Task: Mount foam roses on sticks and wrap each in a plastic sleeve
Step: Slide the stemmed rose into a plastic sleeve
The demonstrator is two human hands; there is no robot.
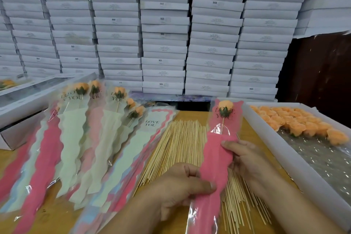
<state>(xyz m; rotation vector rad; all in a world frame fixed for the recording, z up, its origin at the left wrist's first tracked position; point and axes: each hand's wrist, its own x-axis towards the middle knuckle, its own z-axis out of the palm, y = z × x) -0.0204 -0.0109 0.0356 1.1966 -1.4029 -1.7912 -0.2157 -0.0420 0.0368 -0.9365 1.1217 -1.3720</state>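
Both hands are on one pink plastic sleeve [216, 161] with an orange foam rose [225, 105] on its stick [222, 125] already inside, held up over the pile of bamboo sticks [182, 144] on the wooden table [191, 115]. Left hand [176, 186] pinches the lower part, thumb across the front. Right hand [247, 157] grips the middle from the right edge, thumb on the pink. Finished wrapped roses [91, 119] fan out on the left, loose orange rose heads [296, 121] sit in the white tray [269, 138] on the right, stacked white boxes [163, 30] behind
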